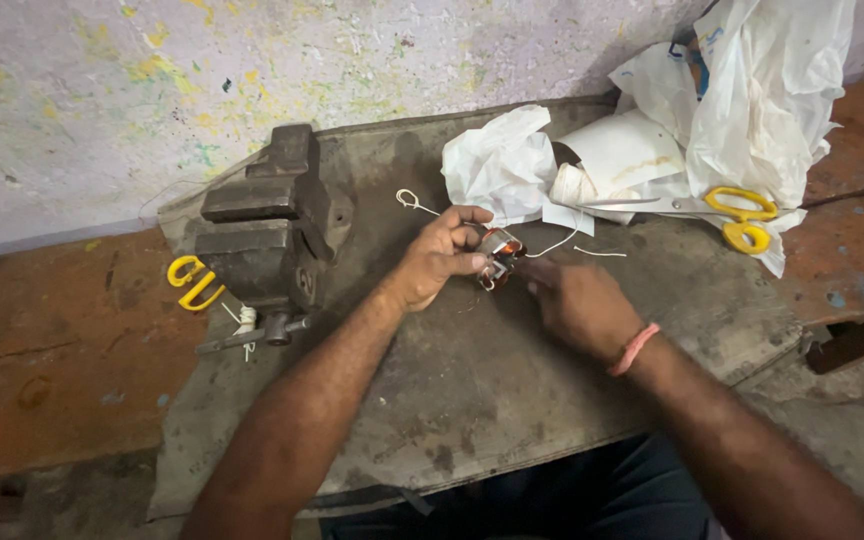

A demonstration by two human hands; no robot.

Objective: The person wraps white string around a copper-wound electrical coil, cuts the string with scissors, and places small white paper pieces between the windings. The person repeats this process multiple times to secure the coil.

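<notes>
Copper-wound coil (500, 258), small and set in a grey metal core, sits above the middle of a worn grey work surface (472, 400), held between the person's two hands. The left hand (439, 258) is curled around the coil's left side, thumb and fingers closed on it, so it is holding the piece rather than lying open. The right hand (580, 303) comes in from the right with its fingers drawn together and pointing at the coil's right edge; they look pinched narrowly there, touching or just beside the coil, but whether they grip a wire or string I cannot tell. A pink band (635, 349) circles the right wrist. Thin white string (552, 245) runs from the coil toward the upper right, and another loose loop of it lies near the left hand's knuckles. Behind the hands lie crumpled white cloth (500, 165) and a white plastic bag (752, 90), with yellow-handled scissors (727, 212) resting on the paper below the bag, well apart from the right hand. To the left, a dark bench vise (267, 230) stands on the surface's corner, with a yellow-handled tool (192, 280) just beside it on the left. A paint-flecked wall (202, 70) rises at the back.
</notes>
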